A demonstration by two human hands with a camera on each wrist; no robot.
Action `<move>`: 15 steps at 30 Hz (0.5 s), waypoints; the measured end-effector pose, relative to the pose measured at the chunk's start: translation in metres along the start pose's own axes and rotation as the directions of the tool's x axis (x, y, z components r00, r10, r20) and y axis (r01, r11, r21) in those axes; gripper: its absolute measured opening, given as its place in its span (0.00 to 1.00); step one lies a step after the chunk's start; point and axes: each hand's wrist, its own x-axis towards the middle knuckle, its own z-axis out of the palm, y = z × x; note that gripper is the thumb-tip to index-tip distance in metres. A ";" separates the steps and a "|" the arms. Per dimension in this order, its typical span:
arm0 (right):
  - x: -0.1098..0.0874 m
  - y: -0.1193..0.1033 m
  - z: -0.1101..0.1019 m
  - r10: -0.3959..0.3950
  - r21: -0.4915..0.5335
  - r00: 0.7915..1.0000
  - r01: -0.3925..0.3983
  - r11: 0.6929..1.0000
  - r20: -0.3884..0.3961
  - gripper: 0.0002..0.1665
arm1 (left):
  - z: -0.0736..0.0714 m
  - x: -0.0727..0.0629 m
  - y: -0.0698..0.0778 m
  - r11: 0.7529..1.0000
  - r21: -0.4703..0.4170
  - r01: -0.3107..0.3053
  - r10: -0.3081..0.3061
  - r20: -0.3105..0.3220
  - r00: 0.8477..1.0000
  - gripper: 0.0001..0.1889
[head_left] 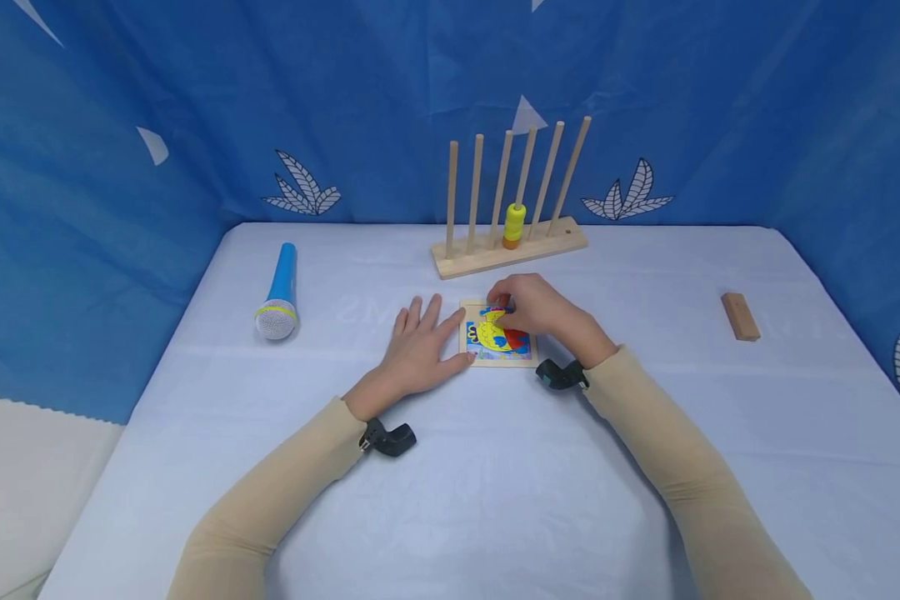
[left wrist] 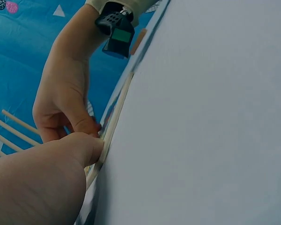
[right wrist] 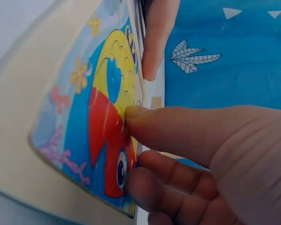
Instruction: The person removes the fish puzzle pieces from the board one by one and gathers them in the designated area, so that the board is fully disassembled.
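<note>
A small wooden fish puzzle (head_left: 504,363) lies flat on the white-covered table between the hands. Its picture shows a yellow and red fish on blue, and bare wood shows at its upper left. My left hand (head_left: 417,350) rests palm down with its fingers spread, thumb and index fingertip against the puzzle's left side. Over the upper right of the puzzle, my right hand (head_left: 537,307) curls its thumb and fingers about a puzzle piece (head_left: 499,319). In the right wrist view the thumb (right wrist: 154,123) touches the yellow part of the fish; the piece's outline is mostly hidden.
Behind the puzzle stands a wooden peg rack (head_left: 471,265) with several upright rods, one carrying yellow and orange beads (head_left: 514,223). A blue toy microphone (head_left: 279,296) lies at the left, a wooden block (head_left: 740,317) at the right. Blue curtain (head_left: 390,100) hangs behind the table.
</note>
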 end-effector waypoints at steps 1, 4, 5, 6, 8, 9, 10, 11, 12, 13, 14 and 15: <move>0.000 0.000 0.000 0.002 0.001 1.000 -0.002 1.000 0.002 0.23 | 0.000 0.000 0.000 1.000 0.002 -0.001 0.001 -0.001 1.000 0.41; -0.001 0.000 -0.001 0.010 0.010 1.000 -0.010 1.000 0.004 0.23 | 0.000 0.000 0.000 1.000 0.000 -0.002 0.002 -0.004 1.000 0.41; -0.001 0.000 -0.001 0.009 0.014 1.000 -0.009 1.000 0.005 0.24 | 0.000 0.000 0.000 1.000 0.000 -0.003 0.003 -0.004 1.000 0.41; -0.001 0.001 -0.001 0.008 0.020 1.000 -0.008 1.000 0.007 0.24 | 0.000 0.001 0.000 1.000 0.000 -0.004 0.004 -0.005 1.000 0.41; -0.001 0.002 0.000 0.005 0.028 1.000 -0.005 1.000 0.009 0.24 | 0.000 0.000 -0.001 1.000 -0.002 -0.004 0.004 -0.004 1.000 0.41; -0.001 0.002 0.000 0.004 0.034 1.000 -0.004 0.999 0.013 0.25 | 0.000 0.000 -0.001 1.000 -0.003 -0.004 0.004 -0.004 1.000 0.41; -0.001 0.002 0.000 0.002 0.037 1.000 -0.002 0.999 0.015 0.25 | 0.000 0.000 -0.001 1.000 -0.004 -0.004 0.004 -0.004 1.000 0.41; -0.001 0.002 0.000 0.001 0.040 1.000 -0.001 0.999 0.018 0.25 | 0.000 0.000 -0.001 1.000 -0.004 -0.005 0.005 -0.004 1.000 0.41; -0.001 0.002 0.000 -0.001 0.042 1.000 0.000 0.999 0.021 0.26 | 0.000 0.000 -0.001 1.000 -0.005 -0.005 0.005 -0.004 1.000 0.41; -0.001 0.002 0.000 -0.004 0.041 1.000 0.003 0.999 0.023 0.26 | 0.001 0.000 -0.001 1.000 -0.007 -0.005 0.005 -0.004 1.000 0.41; -0.001 0.002 0.000 -0.006 0.039 1.000 0.005 0.999 0.025 0.26 | 0.001 0.000 -0.001 1.000 -0.007 -0.006 0.006 -0.006 1.000 0.41; -0.001 0.002 0.000 -0.007 0.039 1.000 0.006 0.999 0.027 0.26 | 0.001 0.000 -0.001 1.000 -0.007 -0.006 0.006 -0.007 1.000 0.41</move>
